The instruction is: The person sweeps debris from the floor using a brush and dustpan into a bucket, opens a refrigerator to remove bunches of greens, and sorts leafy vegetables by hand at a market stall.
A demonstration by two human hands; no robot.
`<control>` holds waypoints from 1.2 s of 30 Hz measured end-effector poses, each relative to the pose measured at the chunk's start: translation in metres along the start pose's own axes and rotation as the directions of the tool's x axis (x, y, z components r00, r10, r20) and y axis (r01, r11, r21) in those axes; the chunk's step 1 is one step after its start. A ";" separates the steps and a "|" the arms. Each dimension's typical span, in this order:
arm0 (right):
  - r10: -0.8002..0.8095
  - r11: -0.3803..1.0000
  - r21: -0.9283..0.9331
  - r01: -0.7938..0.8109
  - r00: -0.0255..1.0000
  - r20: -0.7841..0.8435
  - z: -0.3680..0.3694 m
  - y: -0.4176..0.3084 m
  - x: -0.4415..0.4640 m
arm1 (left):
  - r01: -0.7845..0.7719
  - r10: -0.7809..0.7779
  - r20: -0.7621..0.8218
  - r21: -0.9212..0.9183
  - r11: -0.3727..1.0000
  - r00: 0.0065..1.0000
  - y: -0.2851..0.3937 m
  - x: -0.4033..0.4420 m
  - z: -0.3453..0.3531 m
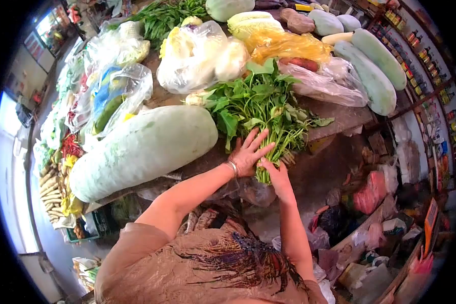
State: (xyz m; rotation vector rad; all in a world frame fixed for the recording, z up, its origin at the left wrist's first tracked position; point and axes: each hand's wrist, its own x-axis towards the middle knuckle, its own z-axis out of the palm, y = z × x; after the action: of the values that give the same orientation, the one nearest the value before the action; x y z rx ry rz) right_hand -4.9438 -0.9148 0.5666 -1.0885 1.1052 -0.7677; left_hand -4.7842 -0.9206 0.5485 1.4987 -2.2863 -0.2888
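A heap of leafy greens (261,99) lies at the table's near edge, leaves pointing away from me and cut stems toward me. My left hand (248,153), with a bracelet at the wrist, rests on the stems with its fingers spread. Just to its right, my right hand (277,178) is closed around the lower stem ends; part of its grip is hidden. A large pale winter melon (147,149) lies left of the greens, close to my left forearm. Behind the greens sits a clear plastic bag (192,58) of pale vegetables.
Long pale green gourds (367,76) and a pink-tinted plastic bag (334,83) lie to the right. Bagged vegetables (119,96) crowd the left side. Bags and boxes (370,228) clutter the floor at right, below shelves of bottles (425,55).
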 end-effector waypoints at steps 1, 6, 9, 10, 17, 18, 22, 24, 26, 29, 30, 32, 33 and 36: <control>0.013 0.996 0.083 -0.011 1.000 -0.019 0.000 -0.001 -0.001 | 0.036 -0.036 0.039 0.004 0.999 0.999 0.002 0.000 -0.003; -0.007 0.956 0.292 0.007 1.000 0.000 -0.029 -0.019 -0.022 | -0.188 0.160 -0.214 -0.116 0.975 0.964 -0.023 -0.005 0.035; 0.130 0.846 0.524 -0.098 0.991 -0.024 -0.078 -0.021 -0.029 | -0.230 0.227 -0.073 -0.045 0.972 0.971 -0.019 -0.015 0.022; 0.125 0.859 0.505 -0.085 0.991 -0.045 -0.093 -0.025 -0.036 | -0.102 0.113 0.120 -0.092 0.990 0.986 -0.019 -0.014 0.026; -0.060 0.984 0.129 0.122 0.912 -0.406 -0.132 -0.073 -0.088 | -0.067 0.057 0.068 0.162 0.984 0.996 -0.006 -0.009 0.003; -0.145 0.957 0.174 0.230 0.906 -0.399 -0.138 -0.076 -0.086 | -0.050 0.051 -0.053 0.022 0.998 0.997 -0.006 -0.005 0.000; -0.373 0.911 0.014 0.411 0.840 -0.393 -0.169 -0.084 -0.087 | -0.003 -0.013 -0.163 -0.096 0.995 0.987 -0.006 0.001 0.000; -0.401 0.902 -0.021 0.431 0.821 -0.406 -0.165 -0.087 -0.081 | -0.006 -0.005 -0.158 -0.066 0.998 0.987 -0.008 0.002 0.003; -0.445 0.867 -0.399 0.297 0.823 -0.353 -0.166 -0.078 -0.067 | 0.007 -0.014 -0.156 -0.049 0.999 0.988 -0.007 0.003 0.003; -0.365 0.620 -0.734 0.278 0.930 0.044 -0.154 -0.070 -0.030 | 0.034 -0.034 -0.136 -0.002 0.999 0.990 -0.008 0.002 0.003; -0.361 0.622 -0.731 0.280 0.931 0.049 -0.152 -0.057 -0.021 | 0.045 -0.041 -0.121 0.030 0.999 0.992 -0.008 0.001 0.004; -0.288 0.666 -0.711 0.225 0.957 0.034 -0.146 -0.028 0.002 | 0.076 -0.075 -0.085 0.009 0.997 0.994 -0.008 0.001 0.007; -0.286 0.667 -0.708 0.233 0.957 0.046 -0.147 -0.028 0.004 | 0.100 -0.100 -0.053 -0.012 0.995 0.994 -0.009 0.002 0.008; -0.315 0.646 -0.722 0.248 0.948 0.044 -0.149 -0.024 0.002 | 0.061 -0.057 -0.135 0.025 0.998 0.989 -0.008 0.002 0.009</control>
State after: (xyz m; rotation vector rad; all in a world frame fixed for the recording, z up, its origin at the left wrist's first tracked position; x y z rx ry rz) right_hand -5.0850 -0.9674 0.5786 -1.9607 1.3781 -0.6214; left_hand -4.7820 -0.9260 0.5380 1.5532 -2.1529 -0.1660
